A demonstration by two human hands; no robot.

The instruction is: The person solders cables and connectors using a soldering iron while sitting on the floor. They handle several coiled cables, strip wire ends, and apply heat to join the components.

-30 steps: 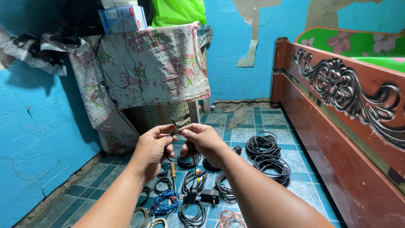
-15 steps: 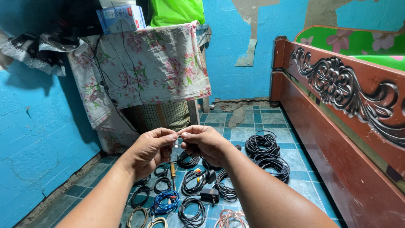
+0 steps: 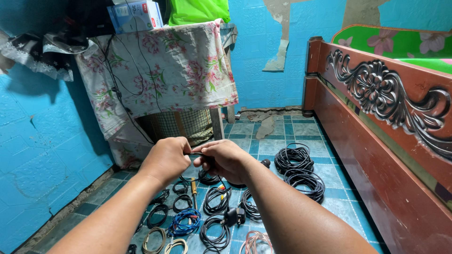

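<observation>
Holding a thin black cable (image 3: 197, 154) between our 2 hands, we have it pinched just where the knuckles meet, above the tiled floor (image 3: 282, 141). Our left hand (image 3: 165, 160) is curled shut around the cable's left end, and our right hand (image 3: 225, 161) is closed on the other end, fingers folded in tight. Only a short stretch of cable shows in the gap; its long axis there runs roughly level, left to right, from one fist straight into the other. So the cable lies between the fingers, not off to either side, and neither hand is nearer: both are touching it. From the right hand a dark loop of the same cable seems to hang down, though we cannot tell its full length.

Below the cable the floor carries many coiled cables: a blue coil (image 3: 184, 222) beneath the left hand, black coils (image 3: 299, 170) well to the right of the cable, near the carved wooden bed frame (image 3: 376, 94). Behind the cable stands a table draped in floral cloth (image 3: 174, 70).
</observation>
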